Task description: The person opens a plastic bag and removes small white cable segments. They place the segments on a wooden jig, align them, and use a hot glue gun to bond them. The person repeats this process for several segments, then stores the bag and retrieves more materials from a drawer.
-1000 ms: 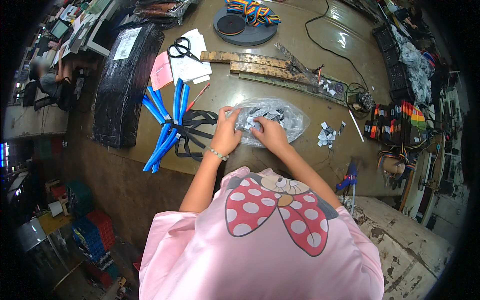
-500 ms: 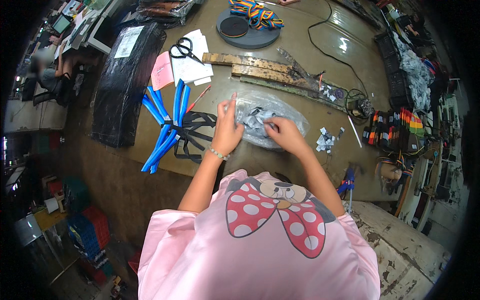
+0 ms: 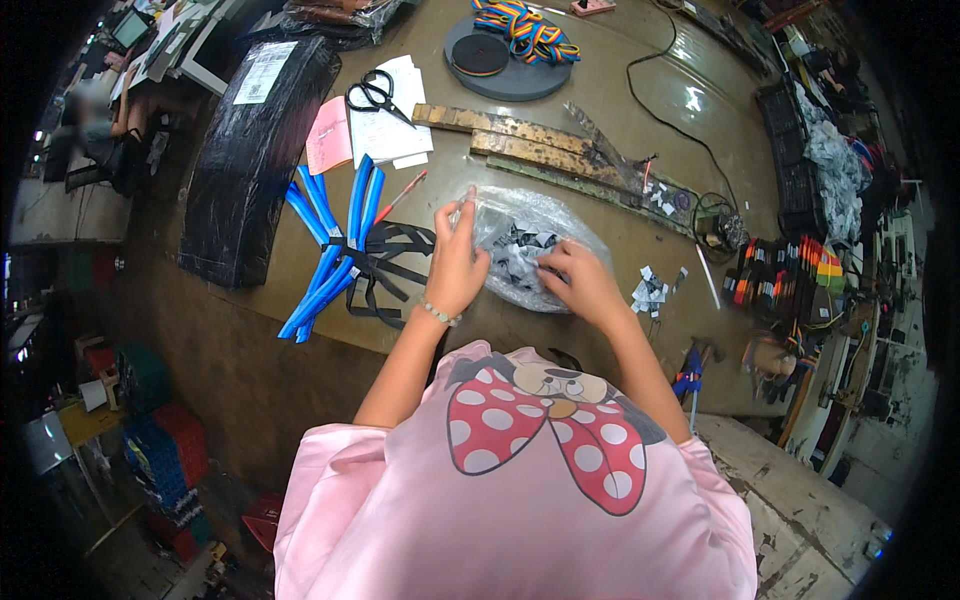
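Observation:
A clear plastic bag (image 3: 575,219) lies on the table before me, with many small grey-white and black tags (image 3: 520,250) heaped in it. My left hand (image 3: 456,262) is at the bag's left edge, index finger up along it, the other fingers curled against the plastic and the thumb toward the tags. My right hand (image 3: 580,283) reaches over the bag's right side, its fingertips bent together at the tags; whatever they pinch is too small to make out. To the left lie blue tubes (image 3: 325,285) bound with black straps (image 3: 395,270).
Scissors (image 3: 372,92) lie on papers (image 3: 395,140) beside a long black-wrapped package (image 3: 255,170). Beyond the bag are worn wooden strips (image 3: 540,150) and a grey webbing roll (image 3: 510,80). Loose tags (image 3: 650,291) lie at the right, near a white stick (image 3: 707,276) and a black cable (image 3: 665,120).
My right hand has shifted slightly right and nearer to me. The tags in the bag have been stirred, and more black ones show. My left hand has stayed at the bag's edge.

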A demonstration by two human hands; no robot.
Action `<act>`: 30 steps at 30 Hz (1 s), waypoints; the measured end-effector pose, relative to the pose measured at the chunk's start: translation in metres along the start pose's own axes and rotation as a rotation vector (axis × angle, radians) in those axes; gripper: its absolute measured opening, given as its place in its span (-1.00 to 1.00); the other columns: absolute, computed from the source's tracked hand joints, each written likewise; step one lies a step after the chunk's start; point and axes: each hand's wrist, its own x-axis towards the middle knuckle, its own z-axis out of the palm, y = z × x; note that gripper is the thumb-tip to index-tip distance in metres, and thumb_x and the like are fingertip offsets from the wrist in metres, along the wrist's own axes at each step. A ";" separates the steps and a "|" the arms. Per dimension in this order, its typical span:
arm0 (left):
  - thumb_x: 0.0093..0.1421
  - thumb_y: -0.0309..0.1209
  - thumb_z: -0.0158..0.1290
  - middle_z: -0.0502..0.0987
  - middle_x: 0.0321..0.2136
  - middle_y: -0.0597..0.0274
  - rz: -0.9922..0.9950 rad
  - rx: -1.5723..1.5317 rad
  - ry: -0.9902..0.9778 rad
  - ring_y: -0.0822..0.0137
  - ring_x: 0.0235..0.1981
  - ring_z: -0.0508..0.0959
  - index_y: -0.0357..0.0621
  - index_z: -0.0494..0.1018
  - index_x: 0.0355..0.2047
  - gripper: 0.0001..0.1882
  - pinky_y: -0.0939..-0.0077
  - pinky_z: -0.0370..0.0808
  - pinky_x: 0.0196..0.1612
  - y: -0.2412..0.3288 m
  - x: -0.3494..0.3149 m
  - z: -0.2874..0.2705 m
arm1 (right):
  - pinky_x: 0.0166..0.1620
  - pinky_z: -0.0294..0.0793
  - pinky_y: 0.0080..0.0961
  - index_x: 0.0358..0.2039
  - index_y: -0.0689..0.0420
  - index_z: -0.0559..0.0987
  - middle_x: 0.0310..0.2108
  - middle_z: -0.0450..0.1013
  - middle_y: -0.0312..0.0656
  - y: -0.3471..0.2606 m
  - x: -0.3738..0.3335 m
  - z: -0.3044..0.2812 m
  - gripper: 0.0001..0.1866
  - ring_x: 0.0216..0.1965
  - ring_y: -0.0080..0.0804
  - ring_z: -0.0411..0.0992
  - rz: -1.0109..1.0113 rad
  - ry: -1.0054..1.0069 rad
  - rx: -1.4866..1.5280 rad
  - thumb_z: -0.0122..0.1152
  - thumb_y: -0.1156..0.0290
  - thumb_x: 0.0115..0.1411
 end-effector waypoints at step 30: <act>-0.02 -0.32 0.10 0.44 -0.14 -0.09 0.026 0.433 -0.484 -0.04 -0.07 0.39 -0.17 0.46 -0.20 -0.65 0.20 0.35 -0.05 -0.018 0.028 0.033 | 0.02 0.31 -0.18 -0.14 0.23 0.46 -0.11 0.38 0.14 0.045 0.076 0.064 -0.65 -0.05 0.07 0.34 0.466 -0.167 0.012 -0.02 0.24 0.18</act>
